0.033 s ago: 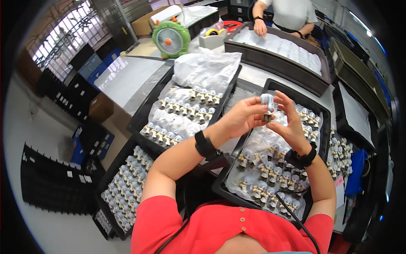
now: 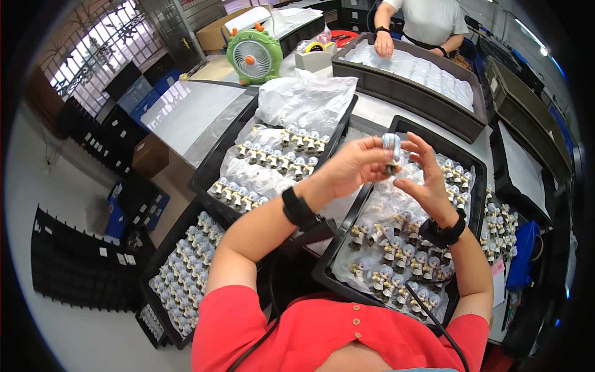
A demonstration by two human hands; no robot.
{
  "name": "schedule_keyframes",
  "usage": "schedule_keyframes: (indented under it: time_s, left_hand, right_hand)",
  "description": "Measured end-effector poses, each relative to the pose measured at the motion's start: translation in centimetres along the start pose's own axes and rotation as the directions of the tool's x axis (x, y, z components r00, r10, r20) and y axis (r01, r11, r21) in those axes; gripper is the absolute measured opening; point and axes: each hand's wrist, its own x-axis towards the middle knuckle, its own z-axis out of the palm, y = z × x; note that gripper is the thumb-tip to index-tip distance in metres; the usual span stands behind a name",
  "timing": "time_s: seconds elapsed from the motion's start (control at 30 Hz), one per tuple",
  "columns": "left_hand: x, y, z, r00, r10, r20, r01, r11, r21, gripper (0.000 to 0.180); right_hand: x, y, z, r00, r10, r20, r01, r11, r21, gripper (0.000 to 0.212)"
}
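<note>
A small figurine with pale blue hair and a dark base (image 2: pixel 390 152) is pinched upright between the thumb and fingers of my left hand (image 2: pixel 352 166). Beside it, my right hand (image 2: pixel 429 183) curves with thumb and fingers apart; its fingertips come close to the figurine's hair, and I cannot tell whether they touch. Both hands are above a black tray (image 2: pixel 326 273) lined with white plastic film, where several rows of similar figurines (image 2: pixel 396 251) lie. To the left, another black tray (image 2: pixel 201 178) holds more rows of figurines (image 2: pixel 282 160) between crumpled sheets of film.
Lower left, a tray of closely packed figurines (image 2: pixel 186 273) stands by my elbow. More figurines (image 2: pixel 499 229) lie at the right. A green fan (image 2: pixel 253 57) and a tape dispenser (image 2: pixel 313 59) stand at the back. Across the table, a co-worker's hand (image 2: pixel 384 46) reaches into a large grey bin (image 2: pixel 403 87).
The figurine has turned slightly in my left fingers. My right fingertips sit a little more apart from it. The whole view has shifted slightly.
</note>
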Motion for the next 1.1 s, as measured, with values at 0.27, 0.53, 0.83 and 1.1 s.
schedule_keyframes:
  time_s: [0.27, 0.53, 0.83, 1.1]
  left_hand:
    - [-2.9, 8.3, -14.8, 0.684, 0.517, -0.514, -0.032, 0.726, 0.687, 0.041]
    - [-2.5, 7.1, -24.4, 0.41, 0.734, -0.542, 0.647, 0.184, 0.739, 0.034]
    - [-1.8, 6.0, -28.6, 0.602, 0.552, -0.578, 0.425, 0.391, 0.816, 0.037]
    - [-1.8, 5.9, -28.5, 0.61, 0.59, -0.529, 0.464, 0.275, 0.842, 0.038]
  right_hand:
    - [0.0, 0.0, -0.6, 0.999, 0.016, -0.041, -0.017, 0.999, -0.038, 0.069]
    - [0.2, 0.7, -0.5, 1.0, 0.007, -0.017, -0.009, 0.994, -0.112, 0.063]
    - [0.4, 1.5, -0.7, 0.999, 0.004, -0.053, -0.011, 0.991, -0.13, 0.057]
    - [1.1, 3.3, -3.6, 0.959, 0.015, -0.282, -0.083, 0.969, -0.232, 0.048]
